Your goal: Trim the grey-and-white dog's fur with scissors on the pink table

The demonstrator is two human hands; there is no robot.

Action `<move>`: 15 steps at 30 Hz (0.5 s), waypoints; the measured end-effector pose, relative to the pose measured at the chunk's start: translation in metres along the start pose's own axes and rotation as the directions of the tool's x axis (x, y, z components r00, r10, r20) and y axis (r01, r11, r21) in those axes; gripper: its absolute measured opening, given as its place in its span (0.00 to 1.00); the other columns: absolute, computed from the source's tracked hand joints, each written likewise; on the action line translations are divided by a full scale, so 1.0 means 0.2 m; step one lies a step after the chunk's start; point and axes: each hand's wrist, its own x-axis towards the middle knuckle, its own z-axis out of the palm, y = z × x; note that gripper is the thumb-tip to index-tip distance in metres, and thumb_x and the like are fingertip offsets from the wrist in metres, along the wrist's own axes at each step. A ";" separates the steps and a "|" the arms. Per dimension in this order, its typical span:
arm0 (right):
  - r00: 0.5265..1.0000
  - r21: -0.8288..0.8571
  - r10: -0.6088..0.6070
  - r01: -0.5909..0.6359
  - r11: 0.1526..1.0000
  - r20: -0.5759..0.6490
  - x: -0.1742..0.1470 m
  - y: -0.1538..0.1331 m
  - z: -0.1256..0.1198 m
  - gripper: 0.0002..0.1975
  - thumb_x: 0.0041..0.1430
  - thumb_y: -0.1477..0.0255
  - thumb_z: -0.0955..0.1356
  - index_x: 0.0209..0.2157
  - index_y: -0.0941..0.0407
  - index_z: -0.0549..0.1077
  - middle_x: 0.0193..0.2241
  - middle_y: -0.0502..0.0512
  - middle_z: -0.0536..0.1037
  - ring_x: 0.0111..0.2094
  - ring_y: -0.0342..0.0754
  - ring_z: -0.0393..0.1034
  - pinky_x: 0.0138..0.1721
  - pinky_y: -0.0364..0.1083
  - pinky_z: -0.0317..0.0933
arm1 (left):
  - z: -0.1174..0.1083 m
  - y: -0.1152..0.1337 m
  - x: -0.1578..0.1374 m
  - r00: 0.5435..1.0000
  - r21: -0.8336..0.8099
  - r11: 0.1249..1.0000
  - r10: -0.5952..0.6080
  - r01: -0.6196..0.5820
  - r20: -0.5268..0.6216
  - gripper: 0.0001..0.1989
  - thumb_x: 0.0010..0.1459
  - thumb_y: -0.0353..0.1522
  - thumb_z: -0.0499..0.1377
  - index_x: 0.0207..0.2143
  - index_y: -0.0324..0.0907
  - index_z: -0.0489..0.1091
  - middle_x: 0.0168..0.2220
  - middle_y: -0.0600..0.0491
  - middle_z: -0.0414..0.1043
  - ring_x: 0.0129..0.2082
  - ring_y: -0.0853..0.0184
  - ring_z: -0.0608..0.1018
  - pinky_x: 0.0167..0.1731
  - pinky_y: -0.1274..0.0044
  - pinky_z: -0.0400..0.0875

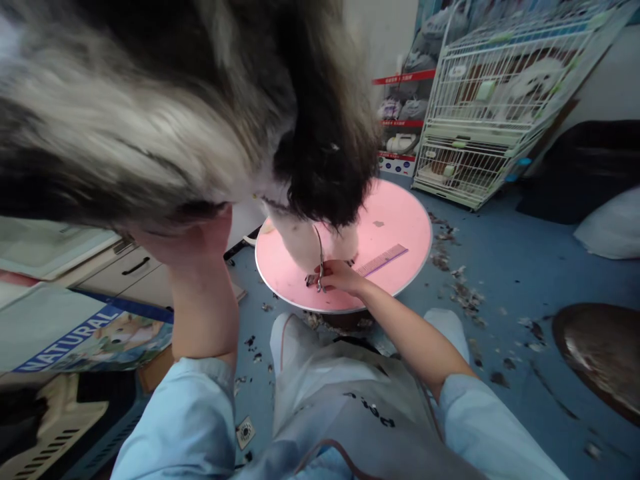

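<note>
A dog (pixel 320 120) with black, white and grey fur fills the upper left, very close to me. Its pale, short-haired legs (pixel 297 243) stand on a round pink table (pixel 405 213). My left hand (pixel 195 233) is raised against the dog's underside and grips it there, its fingertips lost in the fur. In my right hand (pixel 337 277) is a pair of scissors (pixel 321 267), held low beside a front paw with the blades pointing up along the leg. A metal comb (pixel 383 260) with a purple edge lies on the table, just right of that hand.
Fur clippings (pixel 467 293) are scattered over the blue floor. A wire cage (pixel 500 100) at the back right holds a white dog (pixel 537 80). Shelves (pixel 405 100) stand beside it. A brown round seat (pixel 600 353) is at right, a pet carrier (pixel 65 427) at lower left.
</note>
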 end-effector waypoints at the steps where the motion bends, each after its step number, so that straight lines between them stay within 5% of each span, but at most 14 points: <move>1: 1.000 0.010 0.007 -0.007 1.000 0.002 0.00 0.00 -0.01 0.16 0.41 0.78 0.73 0.35 0.57 0.72 0.31 0.55 0.82 0.32 0.46 0.76 0.28 0.39 0.66 | 0.00 0.00 0.00 0.999 0.003 1.000 0.008 -0.009 0.035 0.28 0.66 0.49 0.35 0.53 0.48 0.65 0.57 0.54 0.68 0.70 0.63 0.54 0.68 0.61 0.51; 6: 0.997 -0.007 0.078 -0.078 0.997 0.009 0.00 -0.06 -0.04 0.17 0.38 0.77 0.74 0.33 0.56 0.72 0.26 0.51 0.81 0.29 0.45 0.75 0.26 0.39 0.65 | 0.02 0.01 0.01 1.000 -0.153 0.988 -0.022 0.019 -0.019 0.47 0.59 0.47 0.11 0.59 0.44 0.60 0.57 0.51 0.68 0.68 0.65 0.58 0.67 0.62 0.54; 15: 0.999 -0.134 -0.026 0.032 0.990 0.041 0.03 0.07 -0.07 0.12 0.40 0.76 0.72 0.31 0.56 0.72 0.24 0.48 0.77 0.28 0.46 0.72 0.26 0.40 0.62 | 0.04 0.02 0.01 0.991 -0.213 0.975 -0.087 0.063 -0.105 0.45 0.58 0.46 0.09 0.61 0.52 0.53 0.58 0.51 0.66 0.69 0.63 0.57 0.63 0.59 0.62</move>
